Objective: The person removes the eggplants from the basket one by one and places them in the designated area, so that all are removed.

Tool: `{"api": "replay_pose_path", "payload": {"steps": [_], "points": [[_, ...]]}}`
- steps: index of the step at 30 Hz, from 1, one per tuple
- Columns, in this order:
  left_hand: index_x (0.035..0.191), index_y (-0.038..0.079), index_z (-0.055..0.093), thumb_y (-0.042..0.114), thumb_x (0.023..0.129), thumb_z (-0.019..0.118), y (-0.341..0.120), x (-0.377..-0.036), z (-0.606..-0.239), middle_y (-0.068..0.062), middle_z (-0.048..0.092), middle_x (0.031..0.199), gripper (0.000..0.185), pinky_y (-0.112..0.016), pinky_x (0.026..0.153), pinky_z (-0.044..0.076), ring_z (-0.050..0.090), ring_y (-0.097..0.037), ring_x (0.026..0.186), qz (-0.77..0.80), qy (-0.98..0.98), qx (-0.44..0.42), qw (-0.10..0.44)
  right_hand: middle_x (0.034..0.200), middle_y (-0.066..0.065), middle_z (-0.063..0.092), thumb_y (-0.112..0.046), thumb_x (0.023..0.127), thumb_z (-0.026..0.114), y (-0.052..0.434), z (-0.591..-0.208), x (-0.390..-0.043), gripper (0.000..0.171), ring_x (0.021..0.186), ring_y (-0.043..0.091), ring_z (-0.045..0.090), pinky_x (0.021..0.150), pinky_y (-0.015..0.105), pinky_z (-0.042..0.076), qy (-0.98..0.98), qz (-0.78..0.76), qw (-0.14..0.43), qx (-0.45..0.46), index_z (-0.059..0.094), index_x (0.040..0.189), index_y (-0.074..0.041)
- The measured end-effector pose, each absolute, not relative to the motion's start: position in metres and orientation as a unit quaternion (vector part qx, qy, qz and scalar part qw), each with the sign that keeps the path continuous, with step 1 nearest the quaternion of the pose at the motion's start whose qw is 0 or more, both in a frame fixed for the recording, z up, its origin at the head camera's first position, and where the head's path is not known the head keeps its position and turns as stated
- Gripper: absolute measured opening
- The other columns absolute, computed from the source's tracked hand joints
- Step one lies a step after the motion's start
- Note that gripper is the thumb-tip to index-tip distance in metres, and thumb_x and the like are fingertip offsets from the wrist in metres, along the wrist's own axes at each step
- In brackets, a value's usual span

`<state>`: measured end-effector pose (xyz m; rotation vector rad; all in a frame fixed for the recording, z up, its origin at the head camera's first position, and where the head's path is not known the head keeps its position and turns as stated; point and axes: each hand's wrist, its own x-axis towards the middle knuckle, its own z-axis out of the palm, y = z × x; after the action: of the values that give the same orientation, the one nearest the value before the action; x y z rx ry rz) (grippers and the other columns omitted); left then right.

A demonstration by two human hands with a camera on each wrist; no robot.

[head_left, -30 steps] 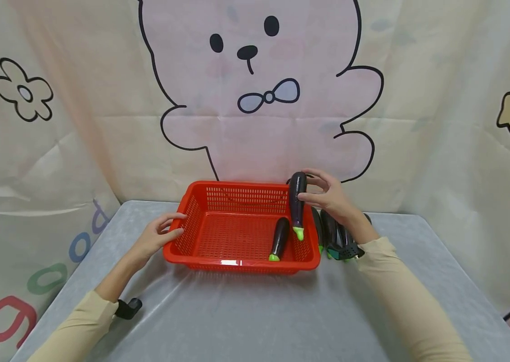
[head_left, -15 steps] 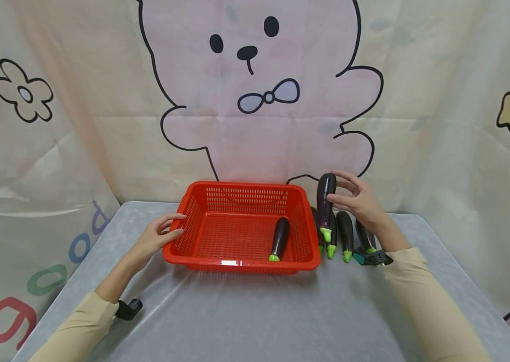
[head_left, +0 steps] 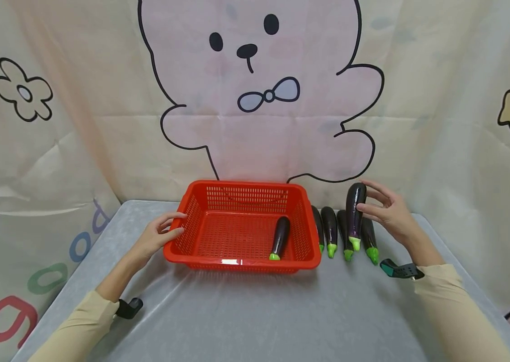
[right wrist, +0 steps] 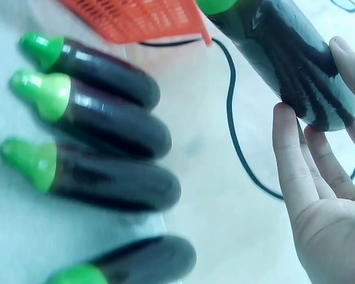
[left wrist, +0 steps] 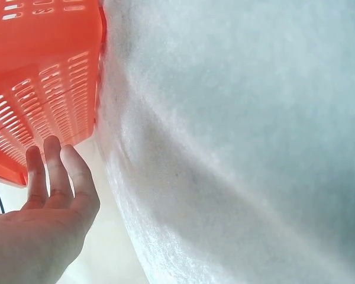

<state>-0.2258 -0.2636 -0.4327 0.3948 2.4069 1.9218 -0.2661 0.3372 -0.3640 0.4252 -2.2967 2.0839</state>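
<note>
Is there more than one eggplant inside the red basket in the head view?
No, only one eggplant lies inside the red basket; the others are outside, to its right.

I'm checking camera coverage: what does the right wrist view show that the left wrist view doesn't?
Only the right wrist view shows the right hand pinching an eggplant by its fingertips, four more eggplants lying side by side, and a black cable. Only the left wrist view shows the left hand, fingers straight beside the basket wall. Both show the red basket.
</note>
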Motion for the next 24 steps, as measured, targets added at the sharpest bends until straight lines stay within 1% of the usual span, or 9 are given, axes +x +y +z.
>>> {"api": "replay_pose_path", "payload": {"steps": [2, 7, 12, 16, 21, 24], "points": [[0.139, 0.002, 0.055, 0.014, 0.100, 0.066, -0.263, -0.226, -0.433, -0.023, 0.050, 0.141, 0.042, -0.035, 0.083, 0.056, 0.055, -0.036, 0.116, 0.621, 0.773, 0.130, 0.019, 0.140, 0.013, 0.045, 0.007, 0.096, 0.065, 0.346, -0.367, -0.264, 0.066, 0.107, 0.014, 0.066, 0.084, 0.028, 0.055, -0.733, 0.666, 0.005, 0.141, 0.045, 0.154, -0.016], [0.139, 0.001, 0.055, 0.014, 0.100, 0.066, -0.263, -0.227, -0.434, -0.024, 0.050, 0.141, 0.043, -0.035, 0.083, 0.056, 0.055, -0.038, 0.116, 0.624, 0.770, 0.132, 0.020, 0.141, 0.012, 0.041, 0.005, 0.096, 0.066, 0.366, -0.372, -0.256, 0.068, 0.108, 0.011, 0.065, 0.084, 0.027, 0.055, -0.745, 0.657, 0.005, 0.120, 0.041, 0.156, -0.013], [0.139, 0.000, 0.053, 0.014, 0.101, 0.065, -0.265, -0.227, -0.434, -0.025, 0.050, 0.141, 0.043, -0.035, 0.082, 0.056, 0.057, -0.038, 0.114, 0.626, 0.768, 0.134, 0.022, 0.143, 0.013, 0.039, 0.003, 0.097, 0.066, 0.385, -0.376, -0.249, 0.068, 0.108, 0.009, 0.064, 0.084, 0.027, 0.055, -0.760, 0.642, 0.002, 0.102, 0.041, 0.156, -0.016], [0.139, 0.002, 0.054, 0.014, 0.100, 0.066, -0.265, -0.227, -0.435, -0.025, 0.050, 0.141, 0.042, -0.037, 0.081, 0.057, 0.059, -0.036, 0.111, 0.630, 0.765, 0.128, 0.028, 0.141, 0.013, 0.038, 0.005, 0.097, 0.064, 0.402, -0.384, -0.246, 0.067, 0.107, 0.008, 0.064, 0.084, 0.026, 0.055, -0.758, 0.642, -0.005, 0.115, 0.043, 0.156, -0.018], [0.140, 0.003, 0.054, 0.015, 0.100, 0.066, -0.265, -0.227, -0.434, -0.025, 0.050, 0.142, 0.043, -0.037, 0.081, 0.057, 0.058, -0.037, 0.112, 0.627, 0.768, 0.127, 0.030, 0.138, 0.009, 0.041, 0.009, 0.097, 0.062, 0.419, -0.392, -0.243, 0.067, 0.105, 0.008, 0.066, 0.083, 0.027, 0.055, -0.751, 0.651, -0.017, 0.109, 0.044, 0.155, -0.017], [0.139, 0.004, 0.054, 0.016, 0.100, 0.067, -0.264, -0.227, -0.434, -0.025, 0.051, 0.141, 0.043, -0.037, 0.081, 0.057, 0.058, -0.038, 0.112, 0.627, 0.768, 0.125, 0.032, 0.136, 0.007, 0.042, 0.008, 0.097, 0.063, 0.427, -0.395, -0.242, 0.067, 0.103, 0.009, 0.067, 0.083, 0.027, 0.055, -0.755, 0.649, -0.023, 0.094, 0.043, 0.156, -0.017]]}}
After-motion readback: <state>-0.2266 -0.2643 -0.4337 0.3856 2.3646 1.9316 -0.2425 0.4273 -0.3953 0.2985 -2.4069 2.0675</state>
